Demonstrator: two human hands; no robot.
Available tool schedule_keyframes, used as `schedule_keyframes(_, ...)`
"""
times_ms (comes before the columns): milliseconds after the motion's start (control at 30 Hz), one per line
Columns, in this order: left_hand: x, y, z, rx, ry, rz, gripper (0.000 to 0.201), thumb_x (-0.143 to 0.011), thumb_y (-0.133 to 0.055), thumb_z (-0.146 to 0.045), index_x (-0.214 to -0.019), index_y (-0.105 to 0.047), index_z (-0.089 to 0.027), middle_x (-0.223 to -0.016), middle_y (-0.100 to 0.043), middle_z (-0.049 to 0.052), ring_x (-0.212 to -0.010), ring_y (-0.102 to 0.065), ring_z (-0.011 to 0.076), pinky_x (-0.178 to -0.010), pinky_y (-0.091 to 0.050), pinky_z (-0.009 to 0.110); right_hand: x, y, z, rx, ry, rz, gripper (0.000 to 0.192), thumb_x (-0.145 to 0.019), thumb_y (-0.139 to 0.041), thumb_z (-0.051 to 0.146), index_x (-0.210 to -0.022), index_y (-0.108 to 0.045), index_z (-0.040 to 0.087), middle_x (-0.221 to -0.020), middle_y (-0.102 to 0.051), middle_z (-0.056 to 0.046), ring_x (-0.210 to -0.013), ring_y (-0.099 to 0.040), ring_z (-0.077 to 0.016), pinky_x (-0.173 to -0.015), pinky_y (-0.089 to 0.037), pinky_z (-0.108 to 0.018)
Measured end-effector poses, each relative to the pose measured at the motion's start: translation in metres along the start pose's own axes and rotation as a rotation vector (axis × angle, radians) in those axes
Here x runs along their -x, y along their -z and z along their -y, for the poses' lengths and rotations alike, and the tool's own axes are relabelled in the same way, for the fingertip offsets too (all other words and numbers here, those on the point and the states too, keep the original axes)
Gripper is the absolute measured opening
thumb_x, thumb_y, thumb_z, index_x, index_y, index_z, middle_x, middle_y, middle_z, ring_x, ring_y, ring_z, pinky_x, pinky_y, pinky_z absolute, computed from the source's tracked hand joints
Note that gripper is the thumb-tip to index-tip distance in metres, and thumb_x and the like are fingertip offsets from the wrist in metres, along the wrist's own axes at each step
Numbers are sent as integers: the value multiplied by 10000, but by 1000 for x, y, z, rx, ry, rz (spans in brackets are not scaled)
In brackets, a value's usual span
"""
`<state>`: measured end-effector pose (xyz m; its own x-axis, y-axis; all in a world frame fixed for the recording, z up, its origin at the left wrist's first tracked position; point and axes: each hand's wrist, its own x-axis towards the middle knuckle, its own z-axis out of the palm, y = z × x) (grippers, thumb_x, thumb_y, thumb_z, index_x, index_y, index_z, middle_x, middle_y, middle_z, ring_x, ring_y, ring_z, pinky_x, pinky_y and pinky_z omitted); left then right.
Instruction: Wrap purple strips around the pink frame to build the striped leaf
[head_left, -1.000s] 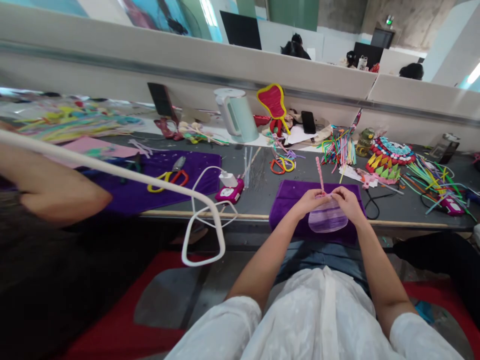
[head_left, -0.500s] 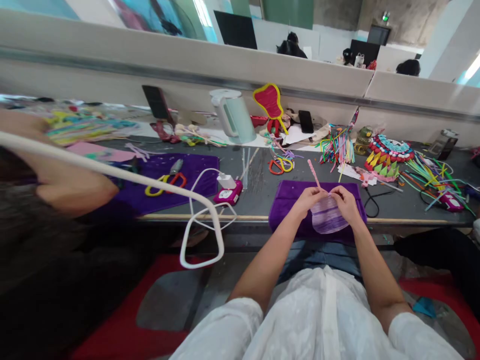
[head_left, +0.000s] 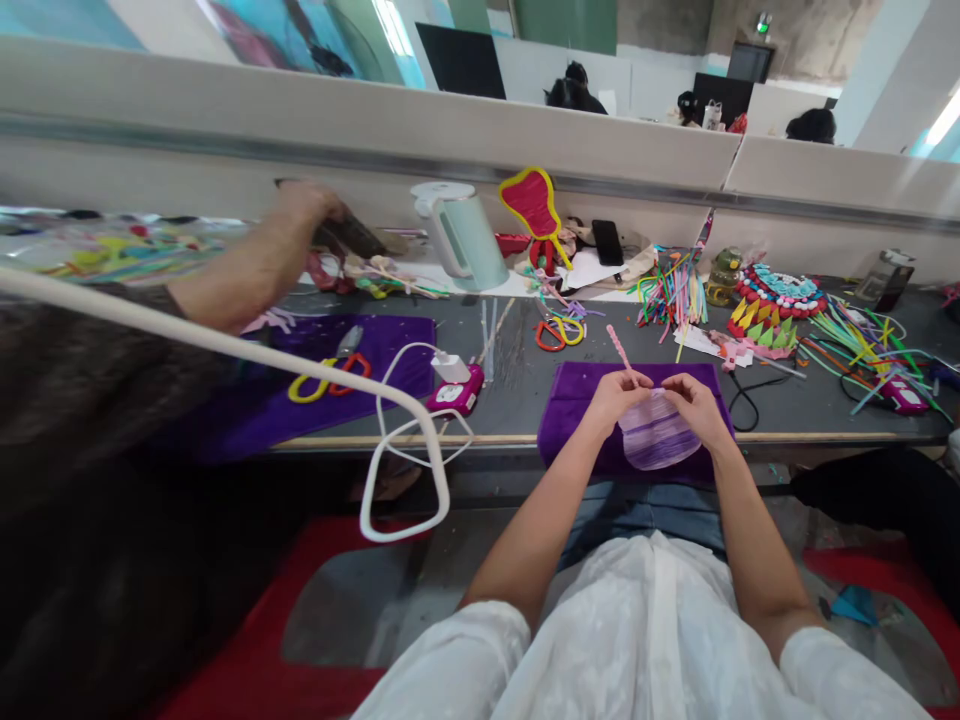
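Note:
Close above a folded purple cloth, both of my hands hold a rounded lavender piece with darker purple stripes. My left hand is closed in a pinch at the piece's upper left, where a pink twisted pipe cleaner sticks up past the fingers. At the upper right edge, my right hand pinches the same piece between thumb and fingers. The fingertips of the two hands are a short gap apart. Exactly how the pink stem joins the piece is hidden by my fingers.
Orange-and-yellow scissors lie beyond the cloth. A kettle, a phone and bundled pipe cleaners stand farther back. At left, a white tube frame crosses near a purple power strip. A co-worker's arm reaches over the desk.
The co-worker's arm at left has reached forward to the dark upright phone-like slab, which now leans lower. My hands hold the striped piece almost unchanged; the view has shifted slightly.

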<state>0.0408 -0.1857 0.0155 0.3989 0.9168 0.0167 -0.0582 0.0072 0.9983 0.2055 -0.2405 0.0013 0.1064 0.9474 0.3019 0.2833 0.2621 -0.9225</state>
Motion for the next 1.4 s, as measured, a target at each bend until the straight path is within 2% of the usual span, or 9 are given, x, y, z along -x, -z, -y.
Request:
schedule_keyframes(233, 2, 2, -16, -264, -132, 104, 211, -619, -693, -268, -776, -670, -129, -641, -611, -4, -562, -487, 96, -541, -352, 222, 2, -5, 8, -11, 15, -66, 143, -762, -604, 320, -828, -618, 195, -770, -629, -11, -687, -563, -157, -635, -441, -271)
schedule_keyframes(500, 6, -4, -9, -261, -215, 74, 232, -647, -722, -314, -765, -624, -139, -673, -606, -6, -600, -510, 101, -574, -382, 223, 7, -11, 16, -16, 28, -51, 152, -777, -606, 333, -829, -634, 193, -757, -643, -18, -678, -566, -162, -643, -444, -276)
schedule_keyframes(567, 7, -3, -8, -231, -202, 84, 261, -643, -733, -323, -793, -619, -142, -680, -606, -5, -610, -524, 107, -587, -393, 229, 8, -11, 15, -6, 22, -65, 134, -767, -608, 317, -806, -634, 191, -738, -638, -16, -663, -561, -159, -634, -440, -274)
schedule_keyframes(733, 10, 8, -10, -94, -66, 184, 381, -627, -755, -308, -944, -637, -133, -797, -661, 30, -708, -587, 135, -679, -432, 258, 9, -10, 13, -22, 20, -83, 124, -762, -620, 307, -796, -639, 189, -717, -623, -5, -636, -540, -142, -608, -419, -259)
schedule_keyframes(900, 12, 13, -11, -129, -8, 261, 353, -672, -707, -325, -958, -678, -121, -844, -687, 56, -731, -584, 144, -661, -410, 250, 13, -11, 18, -37, 28, -66, 133, -761, -622, 316, -788, -628, 185, -724, -619, -1, -649, -543, -138, -616, -423, -254)
schedule_keyframes(1167, 11, 7, -4, -39, -24, 244, 342, -659, -714, -302, -954, -697, -130, -873, -697, 58, -775, -597, 152, -726, -428, 259, 16, -10, 26, 29, 27, -79, 152, -775, -599, 343, -789, -617, 193, -753, -628, -15, -683, -552, -155, -646, -437, -271)
schedule_keyframes(1400, 7, 7, 5, -135, -24, 139, 276, -640, -736, -299, -840, -697, -113, -681, -638, 16, -620, -536, 116, -599, -388, 233, 16, -9, 27, 145, 60, -60, 139, -787, -550, 299, -840, -624, 195, -779, -634, -14, -712, -568, -159, -669, -434, -272)
